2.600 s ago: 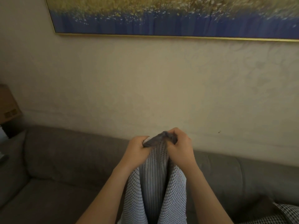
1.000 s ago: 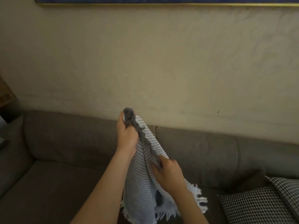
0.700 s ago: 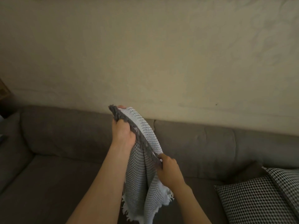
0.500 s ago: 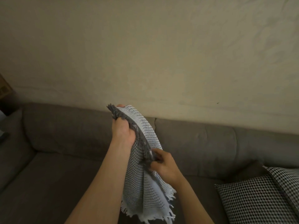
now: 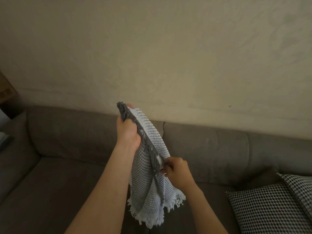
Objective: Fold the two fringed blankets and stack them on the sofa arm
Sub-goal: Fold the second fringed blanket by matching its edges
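While my left hand (image 5: 128, 132) gripped the fringed blanket (image 5: 150, 159) top, right hand (image 5: 177, 173) pinched its dark fringe (image 5: 145, 139) — above the sofa (image 5: 67, 166).

One fringed blanket (image 5: 152, 157) is in view, and it carries two fringes: one dark grey fringe (image 5: 146, 142) along its raised edge and one pale fringe (image 5: 152, 218) at its hanging end. Two bare hands show, one left hand (image 5: 128, 132) and one right hand (image 5: 177, 173). There is one grey sofa (image 5: 67, 135), its back parted by two seams into three sections, one checked cushion (image 5: 266, 205) at the right, though a line across it may mark a second, one brown box (image 5: 5, 93) at the left edge, and one plain wall (image 5: 168, 56).
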Action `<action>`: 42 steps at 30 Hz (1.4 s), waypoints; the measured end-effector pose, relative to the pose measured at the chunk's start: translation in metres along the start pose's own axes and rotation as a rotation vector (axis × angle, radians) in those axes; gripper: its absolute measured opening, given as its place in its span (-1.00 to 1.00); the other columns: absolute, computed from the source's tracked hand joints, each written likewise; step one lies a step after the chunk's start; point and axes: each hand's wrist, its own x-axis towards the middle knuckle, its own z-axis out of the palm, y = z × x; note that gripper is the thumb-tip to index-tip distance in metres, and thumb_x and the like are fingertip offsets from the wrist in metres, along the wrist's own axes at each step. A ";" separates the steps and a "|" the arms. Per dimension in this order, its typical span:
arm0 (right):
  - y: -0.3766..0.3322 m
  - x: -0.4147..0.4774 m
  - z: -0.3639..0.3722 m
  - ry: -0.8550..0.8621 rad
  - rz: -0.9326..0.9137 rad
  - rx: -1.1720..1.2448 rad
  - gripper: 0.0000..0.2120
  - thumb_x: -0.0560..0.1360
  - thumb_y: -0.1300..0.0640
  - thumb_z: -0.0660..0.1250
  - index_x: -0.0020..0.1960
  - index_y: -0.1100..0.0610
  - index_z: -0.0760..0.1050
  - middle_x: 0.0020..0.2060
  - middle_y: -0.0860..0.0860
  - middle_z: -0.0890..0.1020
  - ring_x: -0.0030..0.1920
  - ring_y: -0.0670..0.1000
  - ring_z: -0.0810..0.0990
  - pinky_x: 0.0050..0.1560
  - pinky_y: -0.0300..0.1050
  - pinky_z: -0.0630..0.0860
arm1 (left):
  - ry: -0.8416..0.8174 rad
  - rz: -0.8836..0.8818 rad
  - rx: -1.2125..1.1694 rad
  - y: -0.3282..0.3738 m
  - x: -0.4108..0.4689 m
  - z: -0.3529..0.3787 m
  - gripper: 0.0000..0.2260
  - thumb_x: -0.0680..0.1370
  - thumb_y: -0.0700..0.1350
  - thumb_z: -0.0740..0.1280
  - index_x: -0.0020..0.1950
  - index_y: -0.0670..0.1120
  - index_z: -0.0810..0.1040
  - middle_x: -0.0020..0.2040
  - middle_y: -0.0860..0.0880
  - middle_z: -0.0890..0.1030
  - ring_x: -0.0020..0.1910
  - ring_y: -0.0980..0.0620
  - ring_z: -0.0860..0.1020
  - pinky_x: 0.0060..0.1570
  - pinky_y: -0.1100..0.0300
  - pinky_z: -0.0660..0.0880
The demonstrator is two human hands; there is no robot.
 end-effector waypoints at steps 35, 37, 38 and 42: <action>-0.022 -0.024 0.049 0.106 -0.490 -0.544 -0.72 0.56 0.11 0.25 0.25 -0.04 0.52 -0.12 -0.08 0.57 -0.45 -0.02 0.49 -0.51 -0.18 0.40 | 0.034 0.238 0.304 0.001 0.008 0.010 -0.84 0.75 -0.24 0.13 0.14 -0.06 0.47 -0.07 0.04 0.51 -0.15 0.17 0.47 -0.18 0.40 0.50; -0.026 -0.020 0.053 0.032 -0.423 -0.597 -0.70 0.58 0.03 0.22 0.27 -0.06 0.57 0.01 -0.04 0.51 -0.36 -0.02 0.56 -0.45 -0.18 0.43 | 0.020 0.234 0.313 0.001 0.006 0.013 -0.82 0.75 -0.24 0.14 0.09 0.00 0.47 -0.06 0.03 0.52 -0.14 0.15 0.48 -0.16 0.37 0.51; -0.029 -0.018 0.055 0.016 -0.399 -0.628 -0.70 0.59 -0.01 0.20 0.24 -0.07 0.59 0.06 -0.02 0.48 -0.33 -0.01 0.57 -0.44 -0.18 0.41 | 0.015 0.234 0.313 0.001 0.005 0.014 -0.81 0.75 -0.23 0.14 0.08 0.01 0.47 -0.06 0.01 0.51 -0.13 0.12 0.48 -0.14 0.32 0.51; -0.050 -0.011 0.058 0.123 -0.339 -0.662 -0.76 0.57 -0.11 0.25 -0.06 -0.03 0.65 0.12 0.01 0.50 -0.41 0.00 0.57 -0.46 -0.23 0.29 | 0.012 0.204 0.281 0.002 0.002 0.016 -0.83 0.77 -0.18 0.15 0.30 -0.06 0.48 0.08 -0.04 0.56 -0.03 0.11 0.54 -0.02 0.25 0.52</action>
